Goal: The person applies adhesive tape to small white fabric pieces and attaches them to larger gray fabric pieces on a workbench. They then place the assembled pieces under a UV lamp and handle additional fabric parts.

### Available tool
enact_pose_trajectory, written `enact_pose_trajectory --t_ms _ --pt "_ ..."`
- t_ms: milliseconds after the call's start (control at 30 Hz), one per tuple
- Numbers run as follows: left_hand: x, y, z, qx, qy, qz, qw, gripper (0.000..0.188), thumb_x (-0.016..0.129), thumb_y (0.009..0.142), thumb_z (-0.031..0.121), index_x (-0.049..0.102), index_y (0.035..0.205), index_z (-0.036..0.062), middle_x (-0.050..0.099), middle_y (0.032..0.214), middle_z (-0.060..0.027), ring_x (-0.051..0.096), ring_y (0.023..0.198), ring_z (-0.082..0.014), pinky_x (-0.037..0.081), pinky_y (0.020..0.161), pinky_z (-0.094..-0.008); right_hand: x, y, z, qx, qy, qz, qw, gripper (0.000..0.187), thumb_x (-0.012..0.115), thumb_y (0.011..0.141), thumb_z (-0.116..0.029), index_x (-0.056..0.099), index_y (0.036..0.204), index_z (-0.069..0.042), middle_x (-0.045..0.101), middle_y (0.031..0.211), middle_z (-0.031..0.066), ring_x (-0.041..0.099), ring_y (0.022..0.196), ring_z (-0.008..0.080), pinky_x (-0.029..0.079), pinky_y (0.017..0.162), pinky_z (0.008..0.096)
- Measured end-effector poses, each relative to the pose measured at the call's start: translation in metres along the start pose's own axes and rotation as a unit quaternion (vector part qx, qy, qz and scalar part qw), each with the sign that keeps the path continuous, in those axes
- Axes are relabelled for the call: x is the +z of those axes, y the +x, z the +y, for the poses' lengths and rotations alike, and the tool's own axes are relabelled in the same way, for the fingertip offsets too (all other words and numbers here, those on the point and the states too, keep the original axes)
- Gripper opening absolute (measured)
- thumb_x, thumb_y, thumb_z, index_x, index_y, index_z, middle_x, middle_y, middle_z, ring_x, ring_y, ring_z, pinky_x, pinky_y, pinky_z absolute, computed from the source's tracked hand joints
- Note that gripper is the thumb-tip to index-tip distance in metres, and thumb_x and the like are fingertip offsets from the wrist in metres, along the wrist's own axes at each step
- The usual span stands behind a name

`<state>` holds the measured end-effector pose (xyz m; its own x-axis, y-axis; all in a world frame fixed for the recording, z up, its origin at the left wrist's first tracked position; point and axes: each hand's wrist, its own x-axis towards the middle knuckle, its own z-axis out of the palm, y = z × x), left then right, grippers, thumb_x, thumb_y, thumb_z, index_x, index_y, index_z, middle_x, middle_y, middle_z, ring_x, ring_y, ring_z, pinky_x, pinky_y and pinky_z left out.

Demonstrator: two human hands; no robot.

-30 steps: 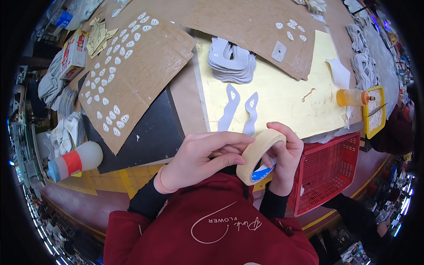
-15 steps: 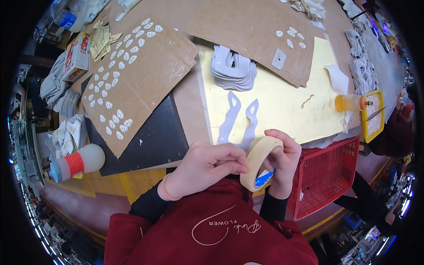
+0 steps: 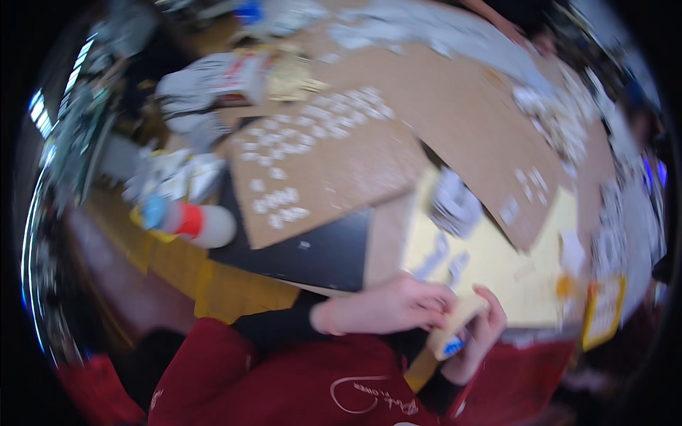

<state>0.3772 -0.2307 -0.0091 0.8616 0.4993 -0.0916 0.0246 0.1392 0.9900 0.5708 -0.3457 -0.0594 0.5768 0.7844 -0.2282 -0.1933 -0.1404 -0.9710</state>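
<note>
Over the near edge of the desk (image 3: 388,245), holding up a roll of cream tape (image 3: 462,317), tilted. With the right hand (image 3: 486,338), gripping the ring from its right side, fingers curled about the rim. With the left hand (image 3: 387,307), meeting the left rim, fingertips drawn narrow; cannot tell, through the blur, whether pinching a loose end or only touching. Probably light and firm as a ring, thin and easily torn once peeled, tacky rather than slippery. Best taken hold of across the ring, leaving the outer face free. Farther in, note two grey strips (image 3: 435,257) and a stack of grey pieces (image 3: 456,207) on yellow paper (image 3: 511,284).
</note>
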Motion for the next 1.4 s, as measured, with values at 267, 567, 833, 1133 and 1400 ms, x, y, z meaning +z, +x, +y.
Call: enact_pose_trajectory --t_ms 267,567,833,1133,1400 --pt "0.007 0.006 -0.001 0.133 0.097 0.093 0.982 0.017 0.063 0.093 0.009 0.065 0.103 -0.0043 0.071 0.083 -0.0159 0.067 0.072 -0.0256 0.051 0.068 -0.0322 -0.011 0.02 0.024 0.012 0.007 0.01 1.0 0.04 0.055 0.099 -0.023 0.052 0.132 0.001 0.059 0.12 0.0146 0.057 0.107 0.0249 0.047 0.091 0.0354" --pt "-0.002 0.019 -0.003 0.153 0.091 0.051 0.983 0.015 0.061 0.092 0.011 0.065 0.094 -0.0031 0.065 0.076 -0.0125 0.06 0.066 -0.0261 0.048 0.065 -0.0343 -0.011 0.019 0.009 0.047 0.109 -0.062 0.991 0.041 0.053 0.102 -0.025 0.049 0.132 0.001 0.059 0.124 0.0191 0.06 0.11 0.0283 0.051 0.092 0.0398" --pt "-0.004 0.023 -0.02 0.147 0.162 0.016 0.976 0.014 0.058 0.092 0.011 0.059 0.092 -0.0027 0.06 0.086 -0.0146 0.058 0.081 -0.029 0.046 0.075 -0.0367 -0.012 0.017 0.01 0.147 0.237 -0.115 0.953 0.039 0.054 0.1 -0.023 0.052 0.131 0.0 0.061 0.123 0.0202 0.062 0.109 0.0298 0.054 0.088 0.0414" --pt "0.003 0.02 -0.017 0.245 0.238 0.099 0.935 0.015 0.057 0.088 0.008 0.054 0.101 0.0009 0.051 0.096 -0.0149 0.054 0.09 -0.033 0.046 0.081 -0.0374 0.007 0.017 -0.006 0.009 0.04 -0.038 0.998 0.027 0.055 0.093 -0.006 0.06 0.115 0.008 0.061 0.078 0.0086 0.053 0.057 0.009 0.042 0.05 0.0214" --pt "0.006 0.021 0.003 0.069 -0.057 0.086 0.992 0.045 0.062 0.089 -0.01 0.055 0.134 -0.0059 0.065 0.123 -0.0147 0.066 0.105 -0.0178 0.056 0.088 -0.029 0.009 0.018 -0.023 0.065 0.21 -0.06 0.974 0.03 0.057 0.094 0.004 0.058 0.122 0.01 0.053 0.073 0.0015 0.037 0.05 0.0019 0.032 0.039 0.0187"
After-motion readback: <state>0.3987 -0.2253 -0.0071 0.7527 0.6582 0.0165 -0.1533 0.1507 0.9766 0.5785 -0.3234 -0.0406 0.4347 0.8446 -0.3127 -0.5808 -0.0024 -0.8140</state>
